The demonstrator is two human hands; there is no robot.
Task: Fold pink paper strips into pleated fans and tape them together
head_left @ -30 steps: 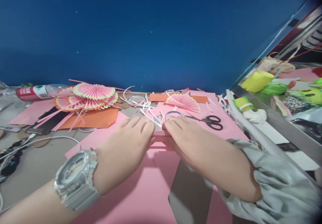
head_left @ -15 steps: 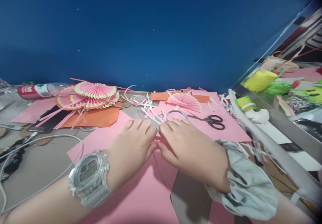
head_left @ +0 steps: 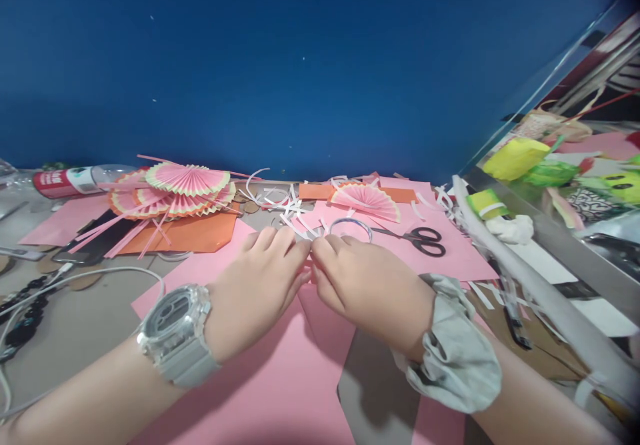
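Note:
My left hand (head_left: 265, 275) and my right hand (head_left: 357, 275) meet over the middle of the table, knuckles up and fingers curled under. Both are closed on a small piece of pink paper, of which only a bit shows between the thumbs; my fingers hide the rest. Beneath them lies a large pink paper sheet (head_left: 270, 378). Just beyond my right hand are a roll of clear tape (head_left: 351, 220) and black-handled scissors (head_left: 425, 241), lying on pink paper. A pleated pink paper fan (head_left: 365, 199) rests behind the tape.
Several pleated paper rosettes (head_left: 190, 181) are piled at the left on an orange sheet (head_left: 185, 235), near a phone (head_left: 93, 248) and a white cable (head_left: 120, 269). White paper strips (head_left: 287, 201) litter the back. A bottle (head_left: 60, 181) lies far left. A blue wall (head_left: 300, 85) stands behind.
My hands remain together, with slightly shifted wrists; the right wrist and its scrunchie have moved left. The curled fingers have rolled a little. Things on the table stay where they were.

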